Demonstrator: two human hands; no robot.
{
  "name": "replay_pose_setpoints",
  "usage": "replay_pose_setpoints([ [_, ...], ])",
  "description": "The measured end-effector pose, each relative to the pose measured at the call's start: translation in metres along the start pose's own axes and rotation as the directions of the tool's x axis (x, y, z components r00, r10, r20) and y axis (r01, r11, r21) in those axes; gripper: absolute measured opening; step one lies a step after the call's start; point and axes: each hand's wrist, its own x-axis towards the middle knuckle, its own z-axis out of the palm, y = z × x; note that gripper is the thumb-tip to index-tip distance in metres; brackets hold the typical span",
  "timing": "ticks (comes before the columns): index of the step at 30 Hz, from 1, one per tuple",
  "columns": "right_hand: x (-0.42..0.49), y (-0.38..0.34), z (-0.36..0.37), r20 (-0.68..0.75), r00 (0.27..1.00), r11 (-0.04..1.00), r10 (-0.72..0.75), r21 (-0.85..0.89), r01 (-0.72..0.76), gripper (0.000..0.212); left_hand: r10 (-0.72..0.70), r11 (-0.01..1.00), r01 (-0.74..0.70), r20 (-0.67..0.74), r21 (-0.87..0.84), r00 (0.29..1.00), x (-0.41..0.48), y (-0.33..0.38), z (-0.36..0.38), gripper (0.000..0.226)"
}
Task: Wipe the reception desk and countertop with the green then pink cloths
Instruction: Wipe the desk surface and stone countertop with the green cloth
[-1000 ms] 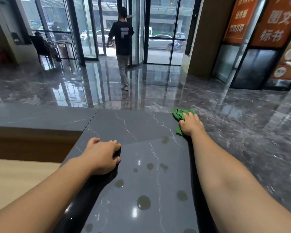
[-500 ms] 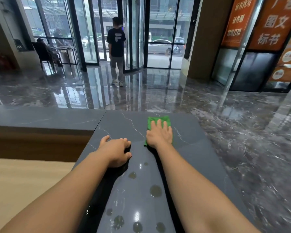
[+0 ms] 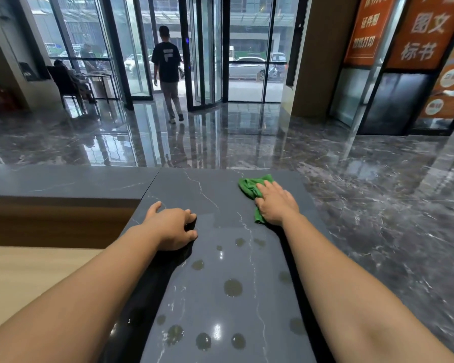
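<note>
- On the far right part of the dark stone countertop (image 3: 220, 195), your right hand (image 3: 275, 203) lies palm down on the green cloth (image 3: 249, 187). The fingers are stretched out nearly straight and press it against the stone rather than gripping it.
- You have the cloth bunched. One crumpled end sticks out past your fingertips toward the far edge of the counter, and a narrow strip shows beside the heel of your palm.
- Your left hand (image 3: 172, 226) rests on the countertop near its left edge, well apart from the cloth. The fingers are loosely bent with their tips on the stone and the thumb points away from you. It holds nothing.
- Round water drops (image 3: 232, 287) dot the counter between your forearms, on the near side of both hands.
- To your left, below the counter, lies a pale wooden desk surface (image 3: 24, 271), with a second grey stone ledge (image 3: 63, 179) running along its far side.
- Beyond the counter spreads a glossy dark marble floor (image 3: 378, 192).
- A person in a dark T-shirt (image 3: 167, 64) is mid-stride at the glass doors (image 3: 207, 48), back turned to you.
- Orange signs (image 3: 425, 32) with white characters hang at the upper right.
- Cars (image 3: 249, 66) stand outside the glass.
</note>
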Motion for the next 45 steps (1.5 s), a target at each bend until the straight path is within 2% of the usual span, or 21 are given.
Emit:
replay_pose_setpoints([
  [7, -0.025, 0.046, -0.009, -0.048, 0.976, 0.978, 0.21, -0.005, -0.211, 0.054, 0.023, 1.0, -0.023, -0.032, -0.003, 0.999, 0.0, -0.002, 0.003, 0.056],
  [11, -0.038, 0.037, -0.002, -0.103, 0.924, 0.929, 0.369, 0.032, -0.368, 0.054, 0.054, 0.998, -0.055, -0.056, -0.017, 0.997, -0.002, -0.003, 0.005, 0.054],
  [13, -0.045, 0.018, 0.002, -0.103, 0.899, 0.904, 0.426, 0.03, -0.426, 0.055, 0.061, 0.994, -0.066, -0.069, -0.083, 0.996, -0.004, -0.005, 0.004, 0.048],
  [15, -0.052, -0.005, 0.006, -0.099, 0.887, 0.892, 0.452, 0.035, -0.451, 0.056, 0.047, 0.971, -0.07, -0.108, -0.227, 0.993, -0.007, -0.008, 0.001, 0.045],
  [19, -0.061, -0.052, 0.015, -0.099, 0.912, 0.917, 0.398, 0.03, -0.397, 0.057, 0.045, 0.949, -0.092, -0.157, -0.302, 0.987, -0.016, -0.028, -0.004, 0.046],
  [25, -0.07, -0.126, 0.028, -0.003, 0.995, 0.994, 0.101, 0.039, -0.101, 0.055, -0.026, 0.971, -0.002, -0.115, -0.238, 0.993, -0.046, -0.06, 0.004, 0.045],
  [29, -0.078, -0.164, 0.031, 0.059, 0.99, 0.99, -0.125, 0.066, 0.121, 0.053, -0.045, 0.985, 0.024, -0.123, -0.168, 0.991, -0.068, -0.064, 0.01, 0.044],
  [32, -0.078, -0.168, 0.034, 0.094, 0.977, 0.981, -0.19, 0.069, 0.184, 0.055, -0.029, 0.993, 0.016, -0.11, -0.121, 0.994, -0.076, -0.058, 0.011, 0.045],
  [38, -0.077, -0.124, 0.018, 0.046, 0.991, 0.989, -0.129, 0.085, 0.125, 0.054, 0.023, 0.995, -0.031, -0.091, -0.09, 0.996, -0.08, -0.035, 0.006, 0.046],
  [45, -0.083, -0.012, -0.01, -0.029, 0.981, 0.981, 0.19, 0.043, -0.189, 0.053, 0.101, 0.994, -0.105, -0.099, -0.038, 0.99, -0.081, -0.001, 0.006, 0.045],
])
